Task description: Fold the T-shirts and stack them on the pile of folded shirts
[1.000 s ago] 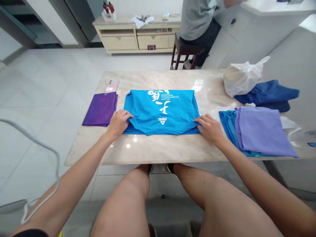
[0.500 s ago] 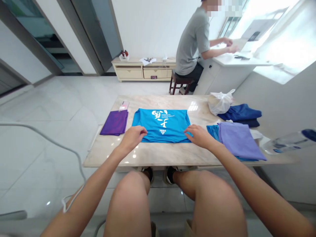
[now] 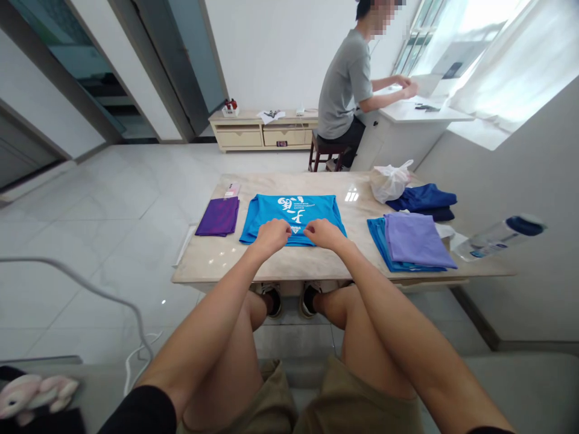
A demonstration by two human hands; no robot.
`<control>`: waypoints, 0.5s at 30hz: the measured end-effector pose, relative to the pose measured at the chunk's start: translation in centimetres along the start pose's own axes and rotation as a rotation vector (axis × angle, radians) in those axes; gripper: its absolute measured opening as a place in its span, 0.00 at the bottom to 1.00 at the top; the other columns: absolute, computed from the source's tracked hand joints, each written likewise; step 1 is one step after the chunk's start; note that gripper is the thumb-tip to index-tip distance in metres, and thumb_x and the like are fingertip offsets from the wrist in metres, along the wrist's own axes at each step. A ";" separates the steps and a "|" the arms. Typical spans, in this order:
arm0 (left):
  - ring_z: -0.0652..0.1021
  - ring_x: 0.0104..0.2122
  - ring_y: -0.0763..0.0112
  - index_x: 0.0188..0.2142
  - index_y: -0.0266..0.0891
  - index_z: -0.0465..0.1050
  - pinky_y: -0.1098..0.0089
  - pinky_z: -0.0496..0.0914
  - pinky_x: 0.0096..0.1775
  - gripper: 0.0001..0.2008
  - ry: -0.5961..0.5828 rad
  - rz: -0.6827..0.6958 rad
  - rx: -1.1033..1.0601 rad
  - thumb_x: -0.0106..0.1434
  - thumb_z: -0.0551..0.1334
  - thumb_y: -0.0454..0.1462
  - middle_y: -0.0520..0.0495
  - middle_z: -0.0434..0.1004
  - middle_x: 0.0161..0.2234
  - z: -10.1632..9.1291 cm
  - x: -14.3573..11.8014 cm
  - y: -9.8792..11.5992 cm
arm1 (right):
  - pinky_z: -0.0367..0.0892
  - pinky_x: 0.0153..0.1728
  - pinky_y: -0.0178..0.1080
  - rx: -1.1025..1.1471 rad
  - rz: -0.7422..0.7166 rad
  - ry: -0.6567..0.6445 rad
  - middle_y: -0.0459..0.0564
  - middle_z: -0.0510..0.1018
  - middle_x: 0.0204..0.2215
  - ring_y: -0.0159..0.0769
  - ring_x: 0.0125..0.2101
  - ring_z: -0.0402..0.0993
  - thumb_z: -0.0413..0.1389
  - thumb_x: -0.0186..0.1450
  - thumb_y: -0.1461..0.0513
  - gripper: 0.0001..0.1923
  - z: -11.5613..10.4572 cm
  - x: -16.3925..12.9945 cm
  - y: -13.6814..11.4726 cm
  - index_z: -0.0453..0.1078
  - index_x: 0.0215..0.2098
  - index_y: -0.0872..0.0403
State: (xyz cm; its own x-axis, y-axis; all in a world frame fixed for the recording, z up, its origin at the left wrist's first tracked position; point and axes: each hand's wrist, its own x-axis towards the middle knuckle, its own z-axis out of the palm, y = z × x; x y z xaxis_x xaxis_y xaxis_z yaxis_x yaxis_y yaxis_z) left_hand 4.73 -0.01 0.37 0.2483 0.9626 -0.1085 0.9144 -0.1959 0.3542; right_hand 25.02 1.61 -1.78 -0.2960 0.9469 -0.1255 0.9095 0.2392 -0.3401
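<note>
A blue T-shirt (image 3: 271, 208) with white lettering lies folded into a wide shape in the middle of the marble-topped table. Over its near part, my left hand (image 3: 274, 235) has its fingers curled together against the cloth, just left of the small triangular logo. My right hand (image 3: 324, 233) mirrors it right of the logo, thumb and fingers pinched at the fabric. A narrow gap separates the two hands. The fingertips are partly hidden, so how much cloth they grip is unclear.
A folded purple cloth (image 3: 218, 217) and a phone (image 3: 232, 190) lie left. To the right are stacked garments with a lavender one (image 3: 416, 238) on top, dark blue clothing (image 3: 425, 199), a white plastic bag (image 3: 391, 182) and a water bottle (image 3: 497, 238). Beyond, a person (image 3: 346, 84) sits at a white counter.
Both hands have moved inward from the T-shirt's sides to near its logo, and their fingers have closed. The view has shifted slightly. The seated person's hands remain over the counter.
</note>
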 end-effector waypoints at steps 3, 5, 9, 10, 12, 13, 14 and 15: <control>0.84 0.49 0.46 0.42 0.43 0.90 0.57 0.75 0.51 0.12 -0.057 0.004 0.007 0.70 0.64 0.36 0.37 0.89 0.44 0.8 0.8 -1.9 | 0.71 0.43 0.38 -0.046 0.068 -0.076 0.59 0.89 0.48 0.48 0.49 0.84 0.54 0.78 0.58 0.18 0.9 1.1 2.2 0.86 0.50 0.54; 0.84 0.49 0.45 0.43 0.44 0.90 0.57 0.75 0.51 0.13 -0.052 0.016 0.003 0.71 0.63 0.37 0.37 0.89 0.45 1.1 1.4 -2.3 | 0.72 0.44 0.39 -0.077 0.110 -0.104 0.60 0.88 0.49 0.50 0.50 0.84 0.54 0.78 0.57 0.18 1.2 1.8 3.5 0.86 0.52 0.55; 0.84 0.51 0.41 0.47 0.42 0.89 0.54 0.75 0.50 0.16 -0.028 0.024 0.039 0.75 0.61 0.40 0.32 0.88 0.48 1.7 2.4 -1.8 | 0.73 0.47 0.40 -0.076 0.133 -0.115 0.61 0.88 0.52 0.52 0.52 0.84 0.55 0.78 0.56 0.18 1.9 2.9 5.2 0.85 0.54 0.55; 0.84 0.51 0.41 0.48 0.42 0.89 0.54 0.75 0.50 0.16 -0.038 0.029 0.051 0.75 0.61 0.41 0.32 0.88 0.48 1.9 2.5 -1.5 | 0.73 0.47 0.40 -0.064 0.124 -0.113 0.61 0.88 0.52 0.52 0.52 0.84 0.55 0.78 0.57 0.18 2.1 3.1 5.4 0.85 0.54 0.54; 0.85 0.52 0.42 0.49 0.42 0.89 0.55 0.75 0.50 0.16 -0.068 0.039 0.072 0.76 0.61 0.41 0.31 0.88 0.49 2.2 2.5 -0.9 | 0.73 0.48 0.40 -0.044 0.108 -0.099 0.60 0.88 0.52 0.51 0.53 0.84 0.55 0.78 0.57 0.17 2.4 3.4 5.7 0.85 0.53 0.54; 0.85 0.52 0.42 0.50 0.41 0.88 0.55 0.75 0.51 0.16 -0.085 0.043 0.078 0.76 0.61 0.41 0.31 0.88 0.50 2.4 2.5 -0.7 | 0.73 0.49 0.39 -0.038 0.105 -0.086 0.60 0.88 0.52 0.50 0.53 0.84 0.55 0.78 0.57 0.17 2.5 3.6 5.8 0.85 0.53 0.54; 0.85 0.53 0.42 0.51 0.41 0.88 0.55 0.75 0.51 0.16 -0.100 0.046 0.084 0.76 0.61 0.41 0.31 0.88 0.51 2.5 2.4 -0.4 | 0.73 0.49 0.39 -0.037 0.107 -0.072 0.60 0.88 0.53 0.50 0.54 0.83 0.55 0.78 0.57 0.18 2.7 3.7 6.0 0.85 0.54 0.54; 0.85 0.53 0.43 0.51 0.41 0.88 0.55 0.76 0.51 0.16 -0.115 0.047 0.091 0.76 0.61 0.42 0.31 0.88 0.51 2.6 2.3 -0.2 | 0.73 0.50 0.39 -0.038 0.117 -0.057 0.60 0.87 0.54 0.51 0.55 0.83 0.55 0.78 0.57 0.18 2.8 3.8 6.2 0.85 0.55 0.54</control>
State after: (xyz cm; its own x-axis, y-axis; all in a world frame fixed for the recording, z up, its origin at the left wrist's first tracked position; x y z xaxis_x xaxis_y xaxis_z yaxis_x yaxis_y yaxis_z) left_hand 5.91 1.71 -2.40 0.3214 0.9253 -0.2011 0.9248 -0.2612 0.2765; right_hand 28.69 6.04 -6.96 -0.2029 0.9552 -0.2156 0.9487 0.1372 -0.2847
